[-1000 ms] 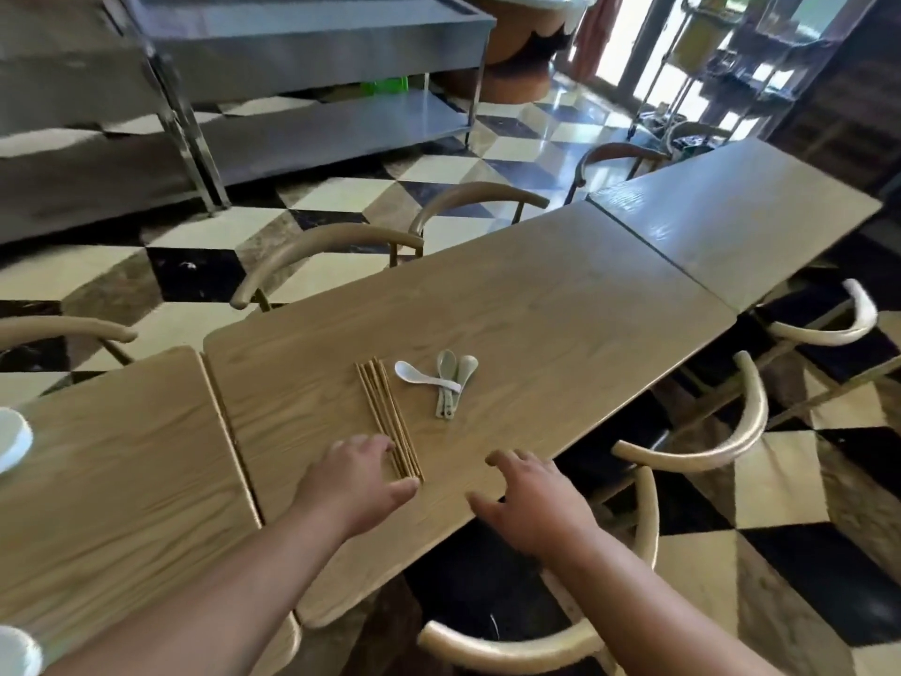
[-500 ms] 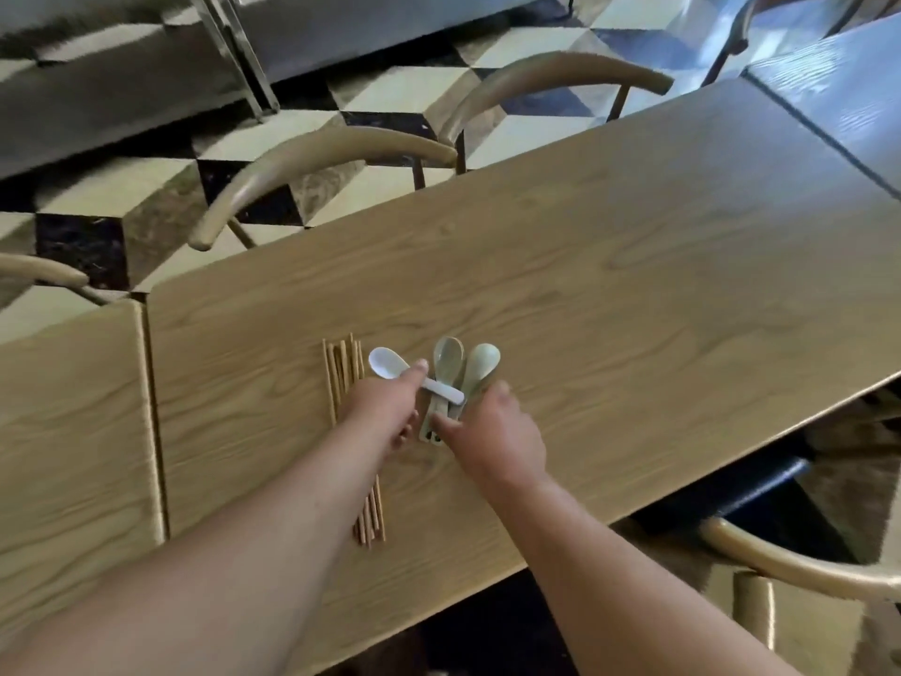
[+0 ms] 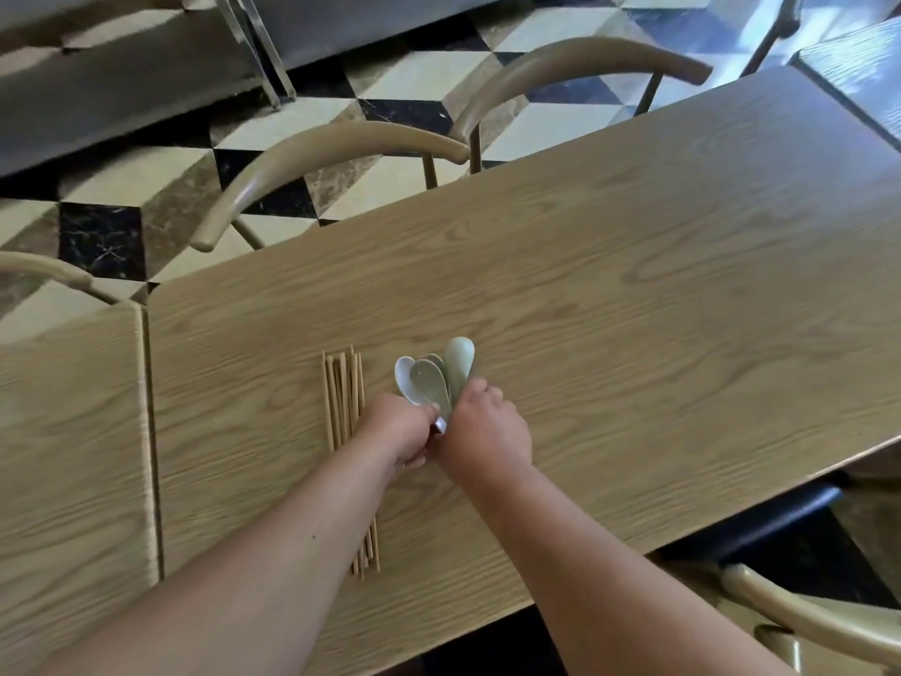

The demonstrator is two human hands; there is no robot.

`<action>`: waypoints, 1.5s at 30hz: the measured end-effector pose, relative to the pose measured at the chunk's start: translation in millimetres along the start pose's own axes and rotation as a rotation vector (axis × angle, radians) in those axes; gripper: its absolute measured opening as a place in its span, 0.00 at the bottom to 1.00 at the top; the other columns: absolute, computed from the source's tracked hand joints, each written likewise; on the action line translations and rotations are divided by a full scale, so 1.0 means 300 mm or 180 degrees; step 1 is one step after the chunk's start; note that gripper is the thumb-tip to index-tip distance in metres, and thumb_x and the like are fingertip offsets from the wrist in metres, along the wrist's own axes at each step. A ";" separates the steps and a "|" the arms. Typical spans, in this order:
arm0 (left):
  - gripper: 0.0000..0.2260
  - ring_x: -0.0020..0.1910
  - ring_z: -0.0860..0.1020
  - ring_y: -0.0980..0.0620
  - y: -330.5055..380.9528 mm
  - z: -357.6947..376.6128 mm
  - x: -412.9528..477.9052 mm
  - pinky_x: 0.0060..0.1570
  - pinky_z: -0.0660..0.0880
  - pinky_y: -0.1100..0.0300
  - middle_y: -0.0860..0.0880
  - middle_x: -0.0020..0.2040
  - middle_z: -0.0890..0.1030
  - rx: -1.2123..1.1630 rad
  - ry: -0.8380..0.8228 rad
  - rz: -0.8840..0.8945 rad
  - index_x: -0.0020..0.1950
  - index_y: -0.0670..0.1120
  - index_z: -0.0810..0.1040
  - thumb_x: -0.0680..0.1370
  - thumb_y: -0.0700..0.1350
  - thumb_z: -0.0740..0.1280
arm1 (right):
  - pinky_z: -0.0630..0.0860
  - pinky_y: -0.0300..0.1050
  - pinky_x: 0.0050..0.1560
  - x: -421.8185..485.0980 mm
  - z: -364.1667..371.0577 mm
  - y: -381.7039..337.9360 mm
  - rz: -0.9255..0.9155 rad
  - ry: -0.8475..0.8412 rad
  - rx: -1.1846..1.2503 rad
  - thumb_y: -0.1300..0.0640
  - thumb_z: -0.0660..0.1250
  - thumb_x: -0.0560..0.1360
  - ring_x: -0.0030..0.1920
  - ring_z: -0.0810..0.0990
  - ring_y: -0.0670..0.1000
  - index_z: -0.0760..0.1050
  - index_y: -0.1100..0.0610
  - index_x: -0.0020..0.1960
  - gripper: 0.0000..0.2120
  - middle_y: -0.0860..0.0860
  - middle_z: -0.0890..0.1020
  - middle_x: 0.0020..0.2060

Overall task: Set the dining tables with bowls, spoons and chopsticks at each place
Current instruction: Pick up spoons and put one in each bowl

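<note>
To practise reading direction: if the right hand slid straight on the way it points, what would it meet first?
The right hand points up-left, away from the person. It would first push into the fanned spoons it already touches; beyond them, probably bare table.

Spoons: a small fanned bunch, one white, the rest pale green, bowls up and pointing toward the tabletop's far edge, handles gathered and hidden low down. Chopsticks: tan wooden bundle lying flat just left of the spoons, near the tabletop's left edge, running far-to-near, partly hidden.
</note>
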State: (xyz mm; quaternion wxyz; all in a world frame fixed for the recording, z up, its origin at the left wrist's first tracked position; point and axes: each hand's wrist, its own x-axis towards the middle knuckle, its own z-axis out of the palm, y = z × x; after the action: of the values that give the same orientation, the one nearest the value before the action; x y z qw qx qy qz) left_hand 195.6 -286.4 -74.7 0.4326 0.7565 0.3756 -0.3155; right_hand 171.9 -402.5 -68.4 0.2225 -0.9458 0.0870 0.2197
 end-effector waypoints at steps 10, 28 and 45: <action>0.08 0.45 0.85 0.45 -0.034 -0.038 -0.084 0.46 0.84 0.52 0.38 0.54 0.89 -0.0892 -0.0294 -0.0058 0.56 0.40 0.84 0.83 0.41 0.67 | 0.72 0.48 0.47 -0.003 0.007 -0.027 0.0022 -0.0443 -0.0162 0.58 0.66 0.80 0.58 0.83 0.60 0.76 0.56 0.58 0.08 0.55 0.83 0.57; 0.10 0.44 0.86 0.49 -0.605 -0.759 -0.402 0.44 0.78 0.54 0.47 0.44 0.89 -0.3258 -0.0168 0.0188 0.54 0.44 0.86 0.84 0.44 0.65 | 0.78 0.50 0.42 -0.609 0.232 -0.762 -0.1362 -0.0643 0.0086 0.50 0.63 0.82 0.45 0.85 0.56 0.71 0.53 0.60 0.10 0.48 0.81 0.42; 0.11 0.33 0.84 0.49 -1.549 -1.785 -0.579 0.36 0.80 0.56 0.47 0.36 0.86 -0.3033 -0.0097 0.0163 0.51 0.43 0.85 0.83 0.41 0.62 | 0.72 0.49 0.43 -1.353 0.908 -1.635 -0.1733 -0.0808 -0.0078 0.48 0.52 0.88 0.41 0.77 0.55 0.67 0.54 0.53 0.12 0.51 0.78 0.42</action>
State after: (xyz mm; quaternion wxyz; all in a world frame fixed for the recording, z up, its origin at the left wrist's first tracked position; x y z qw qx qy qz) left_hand -203.9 299.5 99.0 0.7444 0.4782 0.4533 -0.1084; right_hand -162.7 184.2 84.7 0.2710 -0.9020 -0.2010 0.2695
